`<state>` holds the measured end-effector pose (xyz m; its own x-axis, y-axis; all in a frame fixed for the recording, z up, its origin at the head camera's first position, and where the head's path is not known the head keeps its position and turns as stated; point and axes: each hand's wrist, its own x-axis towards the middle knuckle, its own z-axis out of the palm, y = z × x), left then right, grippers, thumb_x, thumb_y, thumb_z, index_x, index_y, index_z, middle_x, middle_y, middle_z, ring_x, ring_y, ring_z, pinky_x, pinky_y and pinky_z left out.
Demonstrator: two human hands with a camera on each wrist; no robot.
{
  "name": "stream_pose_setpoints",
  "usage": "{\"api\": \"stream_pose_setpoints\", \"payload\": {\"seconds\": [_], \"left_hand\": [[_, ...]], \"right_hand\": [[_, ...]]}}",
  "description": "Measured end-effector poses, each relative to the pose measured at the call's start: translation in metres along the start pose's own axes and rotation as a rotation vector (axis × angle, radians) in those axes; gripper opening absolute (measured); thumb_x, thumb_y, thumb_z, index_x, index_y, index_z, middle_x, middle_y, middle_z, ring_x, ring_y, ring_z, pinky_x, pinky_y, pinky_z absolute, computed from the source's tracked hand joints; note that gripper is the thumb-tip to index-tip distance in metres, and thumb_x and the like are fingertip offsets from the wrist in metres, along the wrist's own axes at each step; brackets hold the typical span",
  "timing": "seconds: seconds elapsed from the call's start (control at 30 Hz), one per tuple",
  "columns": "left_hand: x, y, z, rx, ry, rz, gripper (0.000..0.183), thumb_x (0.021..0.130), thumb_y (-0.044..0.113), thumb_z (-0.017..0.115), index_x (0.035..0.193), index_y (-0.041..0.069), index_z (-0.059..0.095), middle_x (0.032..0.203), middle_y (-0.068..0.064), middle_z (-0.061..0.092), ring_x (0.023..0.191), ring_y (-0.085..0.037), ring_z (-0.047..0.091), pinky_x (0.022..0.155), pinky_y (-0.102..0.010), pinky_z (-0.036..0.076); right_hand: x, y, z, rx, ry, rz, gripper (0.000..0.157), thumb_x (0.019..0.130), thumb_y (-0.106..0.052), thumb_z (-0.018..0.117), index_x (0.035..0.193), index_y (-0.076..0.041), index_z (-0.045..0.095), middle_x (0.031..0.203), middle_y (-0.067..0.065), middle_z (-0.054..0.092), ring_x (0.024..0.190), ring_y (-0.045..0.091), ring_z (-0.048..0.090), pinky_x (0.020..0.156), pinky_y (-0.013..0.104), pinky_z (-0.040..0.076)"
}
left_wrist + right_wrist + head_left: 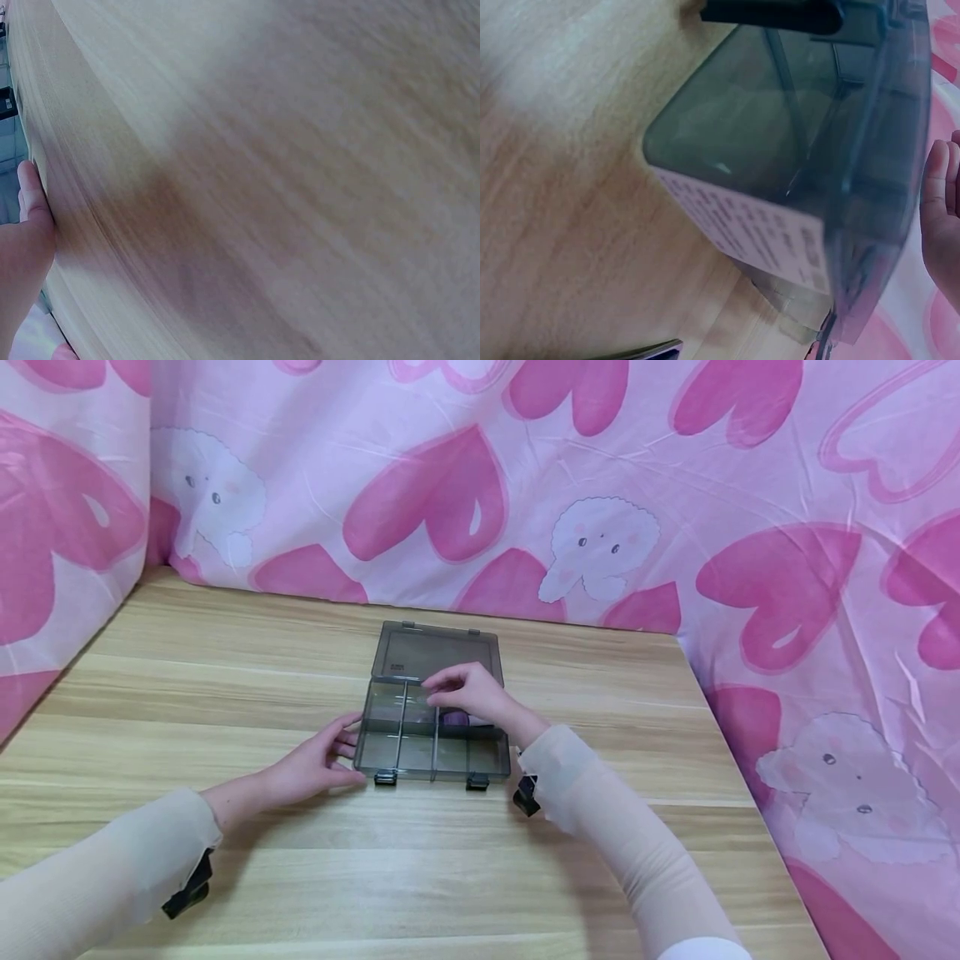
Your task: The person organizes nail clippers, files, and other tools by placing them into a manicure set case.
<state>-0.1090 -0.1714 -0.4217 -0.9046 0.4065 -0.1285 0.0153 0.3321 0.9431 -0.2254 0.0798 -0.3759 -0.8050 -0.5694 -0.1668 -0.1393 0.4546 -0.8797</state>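
A translucent grey compartment box [417, 773] lies on the wooden table with its lid [438, 652] folded back flat behind it. Dividers split the inside into several compartments. Against the box's left wall rests my left hand [311, 767], fingers extended, thumb near the front left corner. My right hand [480, 695] is over the back middle compartments, its thumb and forefinger apart with nothing visible between them. Beneath that hand, a round purple thing [453, 718] sits in the back right compartment, partly hidden by the hand. In the right wrist view, the box's side carries a printed white label [742, 225].
Two black latches, the left one [386, 778] and the right one [477, 782], stick out from the box's front edge. Pink heart-patterned cloth [600, 460] hangs behind and beside the table [420, 868]. Each wrist wears a black camera mount, such as the left one [189, 887].
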Motion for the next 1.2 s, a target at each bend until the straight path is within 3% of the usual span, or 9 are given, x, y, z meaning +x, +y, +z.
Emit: {"api": "stream_pose_setpoints", "payload": {"seconds": [0.33, 0.67, 0.97, 1.2], "left_hand": [[0.001, 0.002, 0.0, 0.006, -0.001, -0.012, 0.094, 0.076, 0.004, 0.073, 0.146, -0.006, 0.011, 0.12, -0.028, 0.048, 0.105, -0.032, 0.053, 0.08, -0.019, 0.054], [0.0, 0.004, 0.0, 0.014, 0.005, -0.018, 0.095, 0.075, 0.004, 0.073, 0.146, -0.005, 0.011, 0.12, -0.029, 0.048, 0.105, -0.032, 0.053, 0.08, -0.018, 0.054], [-0.001, 0.006, 0.0, 0.024, 0.007, -0.033, 0.097, 0.075, 0.005, 0.074, 0.146, -0.006, 0.009, 0.12, -0.028, 0.048, 0.105, -0.032, 0.054, 0.08, -0.018, 0.054], [0.0, 0.004, 0.001, 0.02, 0.007, -0.029, 0.095, 0.076, 0.004, 0.073, 0.146, -0.006, 0.01, 0.12, -0.028, 0.048, 0.105, -0.032, 0.053, 0.08, -0.018, 0.054]], "right_hand": [[-0.006, 0.003, -0.016, 0.021, 0.058, -0.018, 0.029, 0.084, -0.009, 0.068, 0.112, 0.001, 0.065, 0.108, 0.017, 0.067, 0.087, 0.011, 0.062, 0.081, 0.024, 0.055], [-0.024, 0.027, -0.052, 0.023, 0.15, 0.056, 0.034, 0.084, -0.01, 0.068, 0.116, 0.001, 0.062, 0.113, 0.017, 0.064, 0.093, 0.013, 0.058, 0.084, 0.025, 0.052], [-0.039, 0.059, -0.074, -0.037, 0.258, 0.093, 0.031, 0.082, -0.008, 0.069, 0.111, 0.003, 0.064, 0.108, 0.017, 0.066, 0.088, 0.008, 0.058, 0.081, 0.021, 0.051], [-0.05, 0.078, -0.081, -0.043, 0.238, 0.146, 0.028, 0.082, -0.005, 0.067, 0.109, 0.003, 0.064, 0.104, 0.019, 0.065, 0.082, 0.011, 0.056, 0.07, 0.023, 0.053]]}}
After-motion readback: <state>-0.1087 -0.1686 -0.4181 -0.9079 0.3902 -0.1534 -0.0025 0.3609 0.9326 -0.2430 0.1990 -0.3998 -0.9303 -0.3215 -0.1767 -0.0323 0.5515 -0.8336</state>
